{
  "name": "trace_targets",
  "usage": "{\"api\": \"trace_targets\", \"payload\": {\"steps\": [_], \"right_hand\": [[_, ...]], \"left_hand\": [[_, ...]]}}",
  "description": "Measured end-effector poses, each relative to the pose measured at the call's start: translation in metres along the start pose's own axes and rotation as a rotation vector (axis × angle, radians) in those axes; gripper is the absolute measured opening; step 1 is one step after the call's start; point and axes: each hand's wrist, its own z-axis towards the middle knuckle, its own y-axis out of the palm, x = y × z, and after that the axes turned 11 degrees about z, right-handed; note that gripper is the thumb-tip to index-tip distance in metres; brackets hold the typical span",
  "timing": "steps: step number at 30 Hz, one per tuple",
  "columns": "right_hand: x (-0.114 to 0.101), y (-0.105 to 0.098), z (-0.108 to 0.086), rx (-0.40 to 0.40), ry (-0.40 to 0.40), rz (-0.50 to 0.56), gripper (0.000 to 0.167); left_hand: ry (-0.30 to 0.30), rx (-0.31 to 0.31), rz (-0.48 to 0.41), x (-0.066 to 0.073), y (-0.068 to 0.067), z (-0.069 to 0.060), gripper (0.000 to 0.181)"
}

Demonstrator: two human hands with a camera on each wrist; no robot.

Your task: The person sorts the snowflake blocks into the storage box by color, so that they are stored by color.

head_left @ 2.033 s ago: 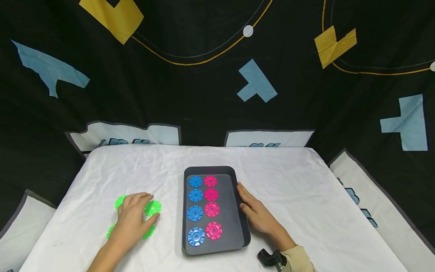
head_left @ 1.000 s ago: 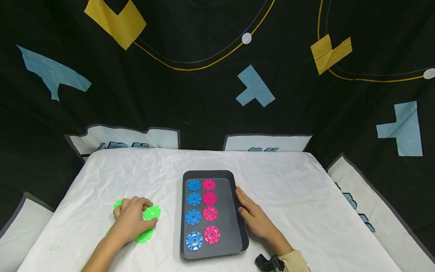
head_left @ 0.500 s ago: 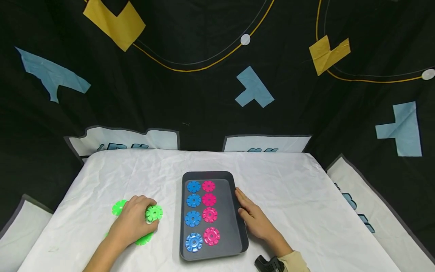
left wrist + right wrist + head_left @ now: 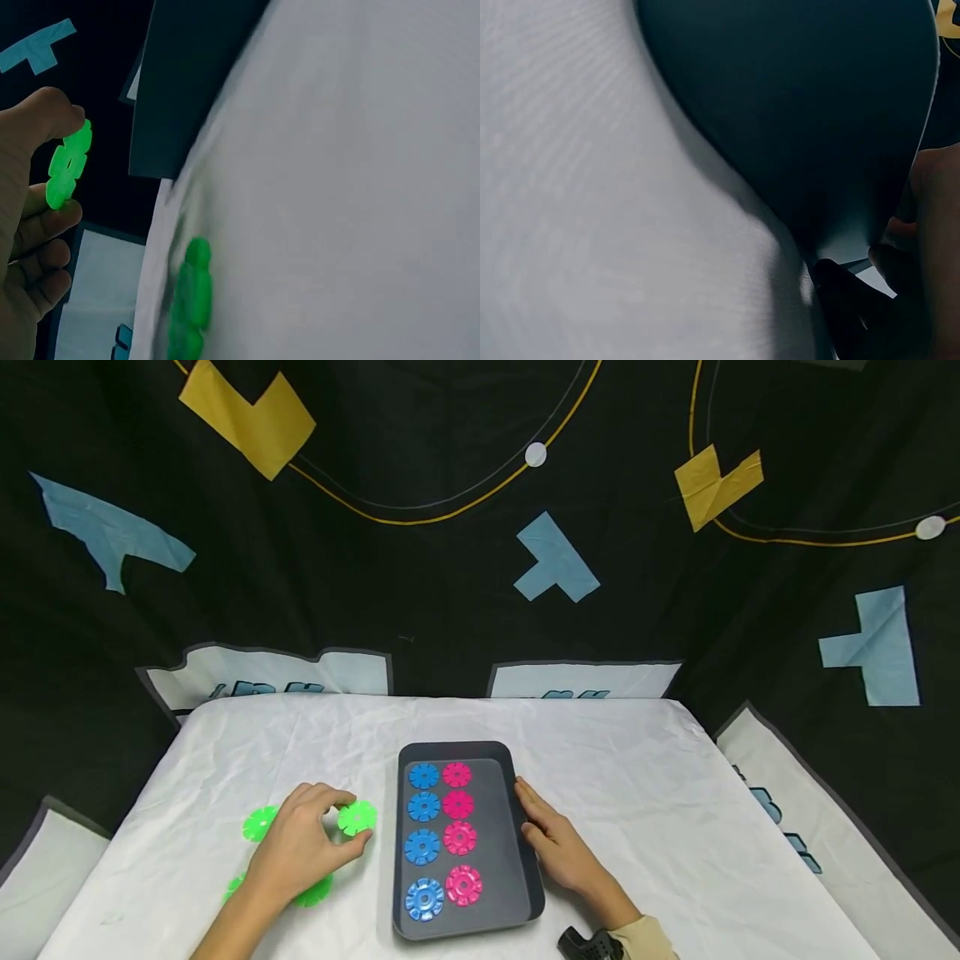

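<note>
My left hand (image 4: 300, 843) pinches a green notched plastic disc (image 4: 357, 817) between thumb and fingertips, raised off the cloth in the left wrist view. Several more green discs (image 4: 259, 823) lie on the white cloth around and under that hand, some partly hidden by it. The dark grey rectangular tray (image 4: 506, 893) lies to the right, with a column of blue discs (image 4: 423, 847) and a column of pink discs (image 4: 460, 837) inside. My right hand (image 4: 562, 847) rests against the tray's right side, fingers extended along its wall; the right wrist view shows only part of it.
A white cloth (image 4: 675, 835) covers the table. Behind it hangs a black backdrop (image 4: 450, 593) with blue and yellow shapes. A black device (image 4: 588, 945) is strapped at the right wrist, beside a beige sleeve (image 4: 647, 937).
My left hand has taken hold of a green disc, lifted it off the cloth and moved slightly toward the tray. My right hand stays at the tray's side. The head view has tilted slightly.
</note>
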Motion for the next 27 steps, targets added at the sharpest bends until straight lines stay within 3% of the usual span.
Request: {"api": "trace_targets", "payload": {"steps": [3,11,19,27], "right_hand": [[0.012,-0.001,-0.001,-0.002,-0.029,-0.015,0.055],[0.018,0.001,0.000,0.001,-0.058,-0.025,0.054],[0.019,0.001,0.002,0.041,-0.048,-0.011,0.055],[0.021,0.003,0.001,0.036,-0.050,0.016,0.056]], "left_hand": [[-0.020,-0.026,-0.018,0.010,-0.001,0.010,0.046],[-0.008,-0.083,-0.024,0.027,0.004,0.039,0.044],[0.100,-0.080,-0.060,0.048,0.018,0.073,0.046],[0.175,-0.132,-0.084,0.076,0.040,0.103,0.045]]}}
